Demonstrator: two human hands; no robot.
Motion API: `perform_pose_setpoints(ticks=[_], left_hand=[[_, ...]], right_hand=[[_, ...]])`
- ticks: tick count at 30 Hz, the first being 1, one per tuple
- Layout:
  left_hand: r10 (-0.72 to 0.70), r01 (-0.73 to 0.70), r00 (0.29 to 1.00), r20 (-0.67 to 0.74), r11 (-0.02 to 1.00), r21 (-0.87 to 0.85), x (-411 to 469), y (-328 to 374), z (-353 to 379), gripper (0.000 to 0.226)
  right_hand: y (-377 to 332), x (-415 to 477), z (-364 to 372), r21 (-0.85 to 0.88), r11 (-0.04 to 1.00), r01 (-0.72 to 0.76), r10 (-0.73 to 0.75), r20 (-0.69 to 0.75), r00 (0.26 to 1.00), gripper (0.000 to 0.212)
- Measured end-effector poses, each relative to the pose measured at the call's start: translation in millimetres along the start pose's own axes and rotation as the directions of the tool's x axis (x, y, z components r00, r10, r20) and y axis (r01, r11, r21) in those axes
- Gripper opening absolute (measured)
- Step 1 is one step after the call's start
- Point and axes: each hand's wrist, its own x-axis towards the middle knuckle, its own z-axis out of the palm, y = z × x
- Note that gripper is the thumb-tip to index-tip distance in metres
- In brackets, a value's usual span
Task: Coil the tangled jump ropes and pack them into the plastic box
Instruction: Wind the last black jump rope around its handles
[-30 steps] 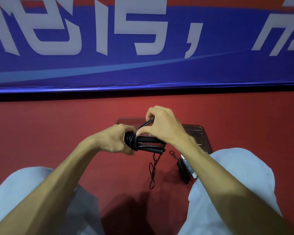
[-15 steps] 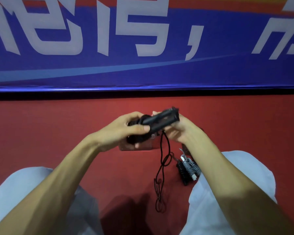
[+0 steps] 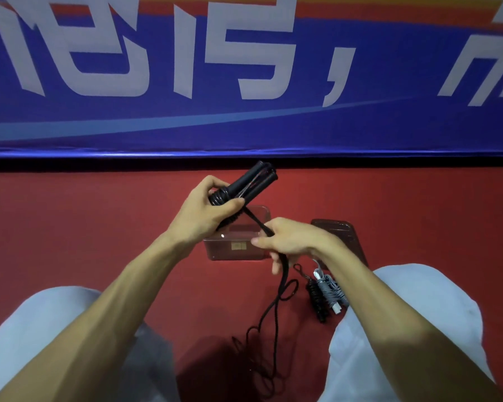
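Black handles (image 3: 253, 181) now higher, left hand (image 3: 206, 211) fingers (image 3: 230, 203) curled round them — right hand (image 3: 291, 239) pinches cord (image 3: 283, 271).

The left hand (image 3: 206, 213), gripping the black handles (image 3: 253, 181), and the right hand (image 3: 294, 240), pinching the black rope (image 3: 256, 220), both hang over the clear plastic box (image 3: 224, 252). Rope loops trail across lower centre. Coiled ropes (image 3: 328, 291) and the lid (image 3: 346, 236) crowd the box's right. There is open red floor (image 3: 99, 227) at its left.

The handles (image 3: 251, 181) are now held higher by the left hand (image 3: 204, 213) alone; the cord (image 3: 257, 221) is gripped and drawn down by the right hand (image 3: 291, 239), over the plastic box (image 3: 235, 252).
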Motion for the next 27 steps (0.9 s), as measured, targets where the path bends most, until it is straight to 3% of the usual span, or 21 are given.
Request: perform_pose_setpoints(ticks=[4, 8, 10, 14, 18, 22, 27], left_hand=[[0.064, -0.051, 0.996, -0.064, 0.980, 0.190, 5, -9, -2, 0.033], [0.118, -0.081, 0.990, -0.077, 0.922, 0.379, 5, -12, -2, 0.039], [0.146, -0.112, 0.989, -0.036, 0.873, 0.475, 5, -12, -1, 0.039], [0.115, -0.124, 0.992, 0.056, 0.756, 0.642, 10, -21, -5, 0.037], [0.056, -0.248, 0.959, 0.278, 0.638, 0.729, 10, -22, -5, 0.038], [0.030, -0.349, 0.915, 0.403, 0.562, 0.750, 5, -21, -4, 0.028], [0.002, -0.304, 0.921, 0.390, 0.629, 0.715, -3, -14, -1, 0.053]], right_hand=[[4, -5, -8, -0.149, 0.987, 0.057, -0.062, -0.028, 0.998, 0.006], [1, -15, -14, -0.101, 0.993, 0.068, -0.054, 0.135, 0.989, 0.004], [-1, -21, -16, -0.154, 0.982, 0.107, -0.085, 0.141, 0.986, 0.005], [2, -19, -17, -0.477, 0.827, 0.299, -0.353, -0.026, 0.935, 0.015], [-1, -17, -13, -0.588, 0.720, 0.367, -0.555, -0.171, 0.814, 0.015], [-5, -16, -14, -0.556, 0.772, 0.308, -0.573, -0.400, 0.715, 0.030], [0, -10, -13, -0.504, 0.844, 0.183, -0.493, -0.596, 0.633, 0.057]])
